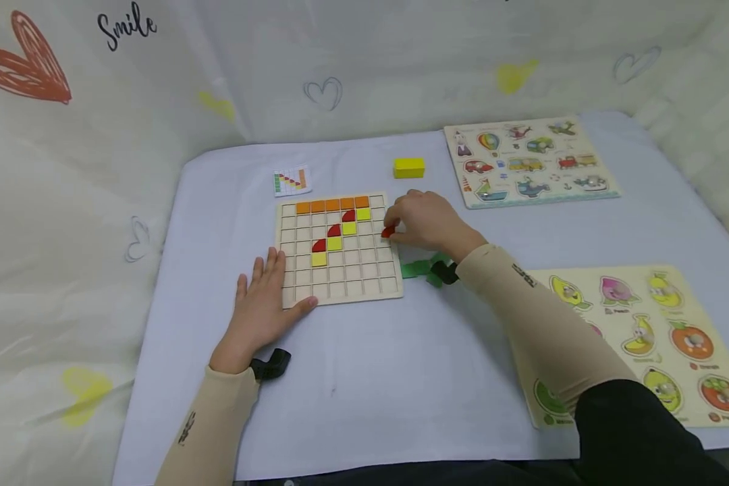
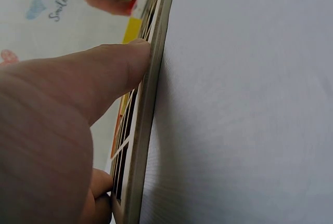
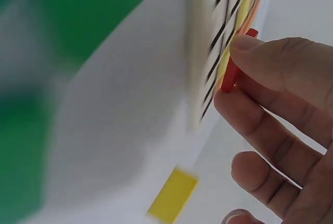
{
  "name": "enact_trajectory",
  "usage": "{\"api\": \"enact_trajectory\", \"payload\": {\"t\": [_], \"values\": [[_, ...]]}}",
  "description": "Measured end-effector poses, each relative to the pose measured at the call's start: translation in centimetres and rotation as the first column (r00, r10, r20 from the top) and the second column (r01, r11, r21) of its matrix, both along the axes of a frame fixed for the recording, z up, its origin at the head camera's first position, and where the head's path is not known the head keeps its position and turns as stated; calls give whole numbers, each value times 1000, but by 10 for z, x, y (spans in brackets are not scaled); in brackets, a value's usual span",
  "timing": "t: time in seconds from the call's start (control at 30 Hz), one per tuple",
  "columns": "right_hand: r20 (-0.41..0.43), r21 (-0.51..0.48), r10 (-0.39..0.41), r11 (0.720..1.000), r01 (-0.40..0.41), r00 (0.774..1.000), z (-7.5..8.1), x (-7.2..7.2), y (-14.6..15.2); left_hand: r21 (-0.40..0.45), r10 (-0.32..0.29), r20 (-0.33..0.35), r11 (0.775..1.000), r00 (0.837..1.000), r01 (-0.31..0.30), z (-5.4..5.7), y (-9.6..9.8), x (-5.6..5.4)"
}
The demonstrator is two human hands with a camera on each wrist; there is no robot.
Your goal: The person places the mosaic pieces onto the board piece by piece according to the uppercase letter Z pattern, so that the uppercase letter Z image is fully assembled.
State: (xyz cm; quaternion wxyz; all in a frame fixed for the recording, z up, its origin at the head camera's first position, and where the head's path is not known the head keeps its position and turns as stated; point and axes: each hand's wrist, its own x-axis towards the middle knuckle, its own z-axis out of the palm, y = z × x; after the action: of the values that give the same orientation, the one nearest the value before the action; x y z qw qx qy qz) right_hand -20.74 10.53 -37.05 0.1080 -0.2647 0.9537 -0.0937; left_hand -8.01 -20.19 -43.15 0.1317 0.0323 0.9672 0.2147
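Observation:
A wooden grid board [image 1: 352,271] lies mid-table, with an orange row along its top and a diagonal of red quarter-round and yellow square tiles. My left hand [image 1: 261,307] rests at its lower left corner, fingers extended; in the left wrist view the thumb [image 2: 112,68] lies against the board's edge [image 2: 148,94]. Over the board's right edge, my right hand [image 1: 428,219] pinches a red tile [image 1: 388,231] between thumb and finger. The right wrist view shows that red tile [image 3: 238,63] nearly edge-on.
Green tiles [image 1: 418,268] lie right of the board, partly hidden by the right wrist. Behind it are a pattern card [image 1: 291,181] and a yellow block [image 1: 409,168]. A vehicle puzzle [image 1: 504,152] stands back right; a fruit puzzle [image 1: 662,337] lies front right, partly under the right arm.

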Motion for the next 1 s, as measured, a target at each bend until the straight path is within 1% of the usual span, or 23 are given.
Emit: {"api": "enact_trajectory", "payload": {"t": [0.27,0.4,0.5,0.6,0.73,1.0], "values": [[-26,-24,122,992,-123,992,3,12,-68,1,-2,-5,1000,1000,2,3,2,2],[-28,-25,199,979,-200,980,4,18,-96,-1,-6,-13,1000,1000,6,4,2,3],[-44,-1,239,971,-239,970,3,22,-113,2,-10,-21,1000,1000,10,5,4,4],[-44,32,251,968,-249,967,1,25,-126,3,-12,-29,1000,1000,12,6,4,4],[-25,71,244,968,-242,969,-2,28,-136,4,-12,-30,1000,999,12,5,5,4],[-43,77,247,967,-243,968,-4,30,-142,-8,-4,-27,1000,1000,4,5,2,6]]}}
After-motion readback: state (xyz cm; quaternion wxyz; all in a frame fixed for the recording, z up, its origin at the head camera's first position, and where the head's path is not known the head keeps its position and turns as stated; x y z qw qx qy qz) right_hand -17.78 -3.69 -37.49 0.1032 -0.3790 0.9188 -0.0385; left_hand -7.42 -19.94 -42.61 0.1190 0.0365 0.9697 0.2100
